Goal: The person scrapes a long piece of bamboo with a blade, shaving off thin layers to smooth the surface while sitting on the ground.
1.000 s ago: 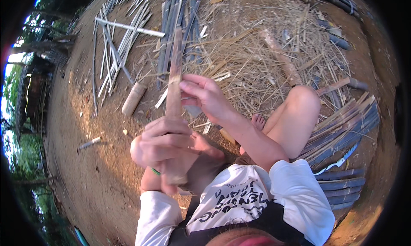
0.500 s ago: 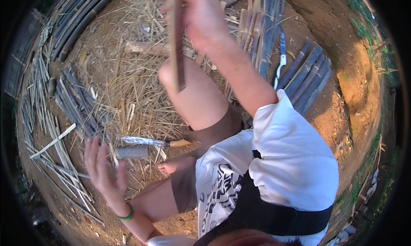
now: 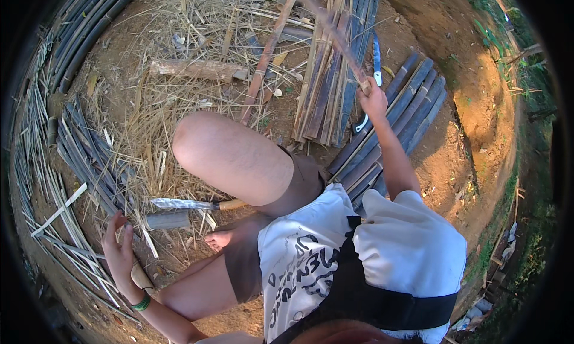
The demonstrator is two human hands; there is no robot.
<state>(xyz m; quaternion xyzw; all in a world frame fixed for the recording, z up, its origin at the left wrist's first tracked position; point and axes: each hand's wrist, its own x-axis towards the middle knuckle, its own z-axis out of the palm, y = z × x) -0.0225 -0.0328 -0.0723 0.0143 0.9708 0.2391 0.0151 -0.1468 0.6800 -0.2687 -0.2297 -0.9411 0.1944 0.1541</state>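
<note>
My right hand (image 3: 375, 102) is closed around one end of a long brown bamboo strip (image 3: 333, 39), raised over a pile of split bamboo (image 3: 323, 107) at the right. The strip slants up and left to the top of the view, slightly blurred. My left hand (image 3: 121, 251) is held up at lower left, fingers apart and empty. Near it on the ground lie a machete (image 3: 182, 204) with a wooden handle and a short grey bamboo piece (image 3: 167, 219). A saw (image 3: 376, 60) with a white and black handle lies beside the split bamboo, partly hidden behind my right hand.
Dark bamboo poles (image 3: 412, 104) lie under my right forearm. A short log (image 3: 197, 70) and a reddish-brown bamboo slat (image 3: 266, 66) rest among shavings beyond my raised knee. Thin strips (image 3: 66, 224) and dark bamboo pieces (image 3: 89, 146) lie left; long poles (image 3: 89, 36) curve at upper left.
My right hand has swung right and nearer with the bamboo strip, from above my knee to over the split bamboo. My left hand has moved slightly left and down, staying empty.
</note>
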